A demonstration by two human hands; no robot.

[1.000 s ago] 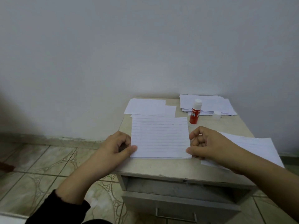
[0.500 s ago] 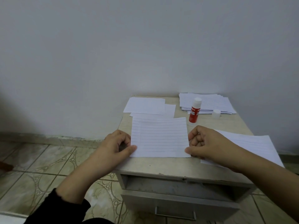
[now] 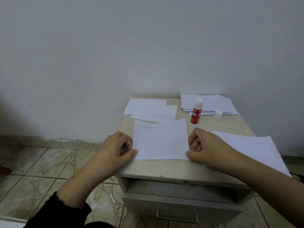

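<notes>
A lined sheet of paper [image 3: 160, 140] sits in the middle of the small beige table [image 3: 154, 167]. My left hand [image 3: 117, 148] pinches its lower left corner, thumb on top and fingers curled at the edge. My right hand [image 3: 206, 148] pinches the lower right corner the same way. The sheet's far edge is raised off the table and wavy. A red glue stick [image 3: 196, 114] stands upright just beyond the sheet's right corner, with its white cap [image 3: 218, 114] lying off to the right.
Two white sheets [image 3: 146, 106] lie at the back left and a stack of lined paper [image 3: 212, 102] at the back right. Another lined sheet [image 3: 256, 148] lies under my right forearm. The table's drawer [image 3: 181, 198] is pulled open below. The tiled floor [image 3: 41, 170] is on the left.
Both hands have lifted the lined sheet, so that its far edge has risen off the table and buckled. The glue stick and the other papers have stayed in place.
</notes>
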